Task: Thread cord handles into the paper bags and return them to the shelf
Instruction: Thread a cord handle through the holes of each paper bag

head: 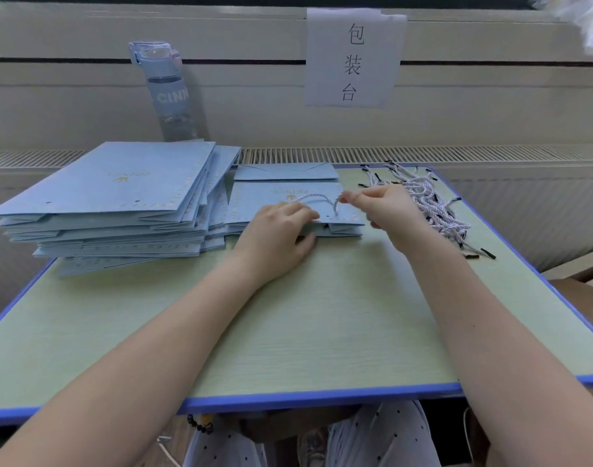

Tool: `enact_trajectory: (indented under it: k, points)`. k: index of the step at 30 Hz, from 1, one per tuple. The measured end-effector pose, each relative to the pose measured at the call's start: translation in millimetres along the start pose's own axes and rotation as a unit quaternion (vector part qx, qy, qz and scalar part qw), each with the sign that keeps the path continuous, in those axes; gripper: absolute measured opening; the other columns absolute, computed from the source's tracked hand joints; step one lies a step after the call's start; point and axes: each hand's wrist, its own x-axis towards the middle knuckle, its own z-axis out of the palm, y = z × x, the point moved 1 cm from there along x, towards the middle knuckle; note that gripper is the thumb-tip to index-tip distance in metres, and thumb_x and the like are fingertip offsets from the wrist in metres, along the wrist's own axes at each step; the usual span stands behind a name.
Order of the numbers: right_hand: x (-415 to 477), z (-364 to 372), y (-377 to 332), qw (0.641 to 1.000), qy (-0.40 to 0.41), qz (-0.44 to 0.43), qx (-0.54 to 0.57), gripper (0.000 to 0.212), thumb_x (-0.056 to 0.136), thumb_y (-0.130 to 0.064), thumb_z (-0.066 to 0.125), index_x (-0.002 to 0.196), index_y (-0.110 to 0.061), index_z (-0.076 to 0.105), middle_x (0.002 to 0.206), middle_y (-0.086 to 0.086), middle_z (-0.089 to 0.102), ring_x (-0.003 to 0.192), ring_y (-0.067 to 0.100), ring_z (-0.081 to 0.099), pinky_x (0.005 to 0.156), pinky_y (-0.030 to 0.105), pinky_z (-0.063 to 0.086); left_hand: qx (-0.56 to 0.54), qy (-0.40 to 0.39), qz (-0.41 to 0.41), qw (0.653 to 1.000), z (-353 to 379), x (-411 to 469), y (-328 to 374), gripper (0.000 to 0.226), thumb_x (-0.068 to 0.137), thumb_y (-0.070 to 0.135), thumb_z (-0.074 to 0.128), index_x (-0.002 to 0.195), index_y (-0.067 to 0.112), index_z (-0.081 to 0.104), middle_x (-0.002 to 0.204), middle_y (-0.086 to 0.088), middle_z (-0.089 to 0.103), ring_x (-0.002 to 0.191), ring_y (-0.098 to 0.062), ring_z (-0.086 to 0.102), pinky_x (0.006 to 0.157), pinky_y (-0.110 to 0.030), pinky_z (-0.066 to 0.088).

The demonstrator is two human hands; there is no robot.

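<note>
Here, at the left of the green, blue-edged desk, a slumped stack of bags lies flat, pale blue, with punched holes along the near edge of the top one. Behind the stack, against the wall, a clear water bottle stands upright.

Just right of the stack, touching it, lies the paper bag in work. It is flat on the desk toward the far side, mouth edge toward the person and folded base toward the wall. Its gold print reads upside down from here. Foreshortening hides whether its length or its width is the longer.

The left hand lies on the bag's near left corner. Its grip is closed on the mouth edge, with the fingers curled over the top and the thumb tucked below.

A white twisted cord arches across the bag from the left fingers, then drops to the near edge beside a punched hole.

The right hand hovers over the bag's right side. Thumb and forefinger are pinched tight on the cord's end, and the other fingers are loosely curled.

On the wall above hangs a paper sign with three characters.

At the far right of the desk lies a loose heap of cords, white with black tips, running from the far edge toward the person.
</note>
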Motion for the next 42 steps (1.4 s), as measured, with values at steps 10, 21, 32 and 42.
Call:
enact_trajectory:
  k: [10, 21, 32, 42]
  points:
    - [0.5, 12.5, 5.0, 0.987, -0.029, -0.040, -0.153, 0.016, 0.089, -0.026, 0.062, 0.078, -0.017, 0.070, 0.070, -0.002, 0.067, 0.073, 0.014, 0.058, 0.078, 0.032, 0.050, 0.013, 0.012, 0.000, 1.000, 6.6, -0.6, -7.5, 0.032, 0.087, 0.024, 0.042, 0.077, 0.010, 0.069, 0.069, -0.006, 0.069, 0.064, -0.028, 0.064, 0.053, -0.036, 0.051]
    - [-4.6, 19.7, 8.0, 0.979, -0.038, -0.049, -0.195, 0.019, 0.082, -0.031, 0.071, 0.086, -0.014, 0.075, 0.074, -0.002, 0.066, 0.067, 0.003, 0.054, 0.057, 0.014, 0.037, 0.016, 0.058, 0.020, 0.998, 0.0, -7.5, 6.5, 0.033, 0.081, 0.033, 0.041, 0.076, 0.022, 0.072, 0.068, 0.006, 0.069, 0.064, -0.020, 0.067, 0.045, -0.032, 0.051]
    - [-4.6, 21.0, 8.4, 0.983, -0.035, -0.057, -0.169, 0.010, 0.078, -0.028, 0.074, 0.078, -0.022, 0.066, 0.068, -0.009, 0.060, 0.062, 0.002, 0.053, 0.057, 0.019, 0.039, 0.033, 0.073, 0.030, 0.996, -0.8, -7.5, 6.2, 0.031, 0.083, 0.032, 0.042, 0.079, 0.023, 0.071, 0.072, 0.008, 0.070, 0.062, -0.020, 0.066, 0.046, -0.024, 0.041]
    - [-6.5, 22.5, 4.5, 0.970, -0.047, -0.052, -0.232, 0.022, 0.086, -0.030, 0.064, 0.069, -0.016, 0.064, 0.056, -0.003, 0.045, 0.055, 0.010, 0.040, 0.049, 0.023, 0.028, 0.036, 0.090, 0.045, 0.994, -1.1, -8.3, 8.2, 0.030, 0.085, 0.030, 0.043, 0.080, 0.020, 0.071, 0.072, 0.007, 0.070, 0.059, -0.020, 0.065, 0.043, -0.025, 0.043]
